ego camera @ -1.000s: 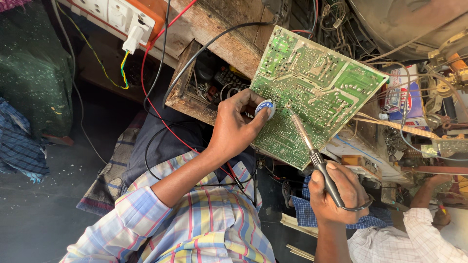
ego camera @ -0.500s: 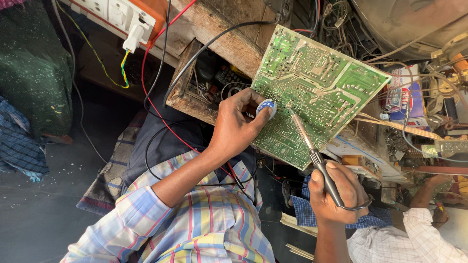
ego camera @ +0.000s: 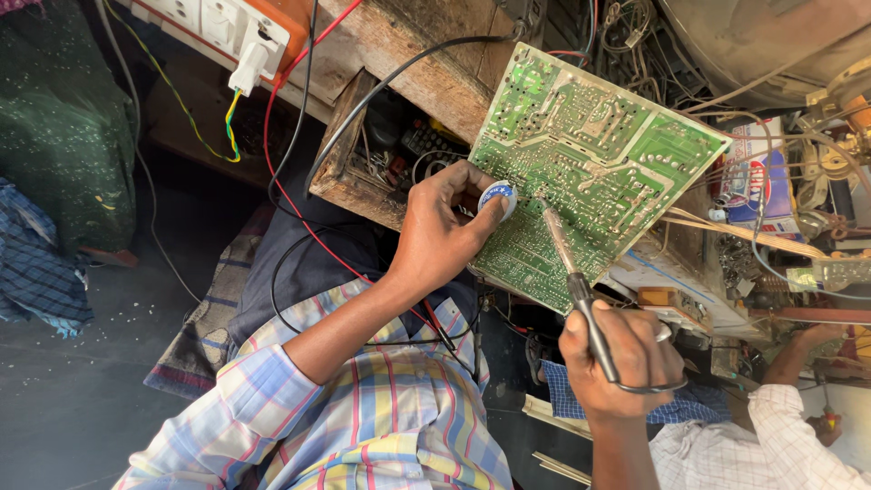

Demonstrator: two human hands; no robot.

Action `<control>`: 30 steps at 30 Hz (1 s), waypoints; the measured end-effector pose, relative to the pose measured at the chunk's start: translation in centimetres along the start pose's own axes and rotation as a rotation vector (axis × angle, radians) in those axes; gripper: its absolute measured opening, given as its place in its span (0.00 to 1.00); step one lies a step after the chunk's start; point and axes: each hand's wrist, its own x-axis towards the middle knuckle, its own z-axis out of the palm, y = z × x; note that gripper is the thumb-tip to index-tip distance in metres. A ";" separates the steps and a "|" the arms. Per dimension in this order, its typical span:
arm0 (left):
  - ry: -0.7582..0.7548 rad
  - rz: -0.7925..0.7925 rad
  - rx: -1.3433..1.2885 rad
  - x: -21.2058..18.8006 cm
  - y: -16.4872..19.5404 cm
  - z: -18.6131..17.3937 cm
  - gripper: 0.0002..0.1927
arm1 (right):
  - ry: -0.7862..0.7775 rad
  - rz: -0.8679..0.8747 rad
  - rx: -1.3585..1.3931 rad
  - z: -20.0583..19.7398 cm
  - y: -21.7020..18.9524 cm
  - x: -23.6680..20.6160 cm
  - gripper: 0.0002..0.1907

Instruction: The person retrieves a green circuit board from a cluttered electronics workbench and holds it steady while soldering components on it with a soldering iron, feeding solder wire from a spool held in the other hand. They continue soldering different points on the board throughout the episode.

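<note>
Centrally, a green circuit board (ego camera: 594,172) stands tilted, solder side facing the camera, and everything else is placed from it. At the board's lower left edge the left hand (ego camera: 440,231) is closed around a small round blue-and-white tin (ego camera: 496,194), the thumb pressing it against the board. Just right of the tin, the tip of a soldering iron (ego camera: 570,272) touches the board's lower middle; its shaft runs down off the board's bottom edge into the right hand (ego camera: 624,358), whose fingers are wrapped fully shut around the handle. Left of the board sits an open wooden box (ego camera: 349,172) with dark parts inside, and black and red wires loop below it. Far up and left of the board, a white plug (ego camera: 249,65) sits in an orange-and-white socket strip (ego camera: 213,23). Right of the board lies a small white, red and blue carton (ego camera: 753,177) among tangled wires. Below the board's right corner, another person's sleeve (ego camera: 771,436) in pale check reaches in.
</note>
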 end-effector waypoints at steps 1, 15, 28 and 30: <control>0.004 0.017 0.010 0.0 0.0 0.0 0.07 | -0.033 -0.005 -0.022 -0.2 -0.4 0.3 0.14; 0.032 0.041 0.032 -0.1 0.2 -0.1 0.08 | -0.199 0.100 0.072 -1.1 -3.8 3.8 0.19; 0.016 -0.004 0.033 -0.3 0.1 0.0 0.08 | -0.115 0.305 0.180 -1.6 -3.1 2.9 0.14; 0.014 -0.016 0.038 -0.2 0.1 0.0 0.08 | -0.113 0.317 0.176 -1.9 -2.9 3.1 0.14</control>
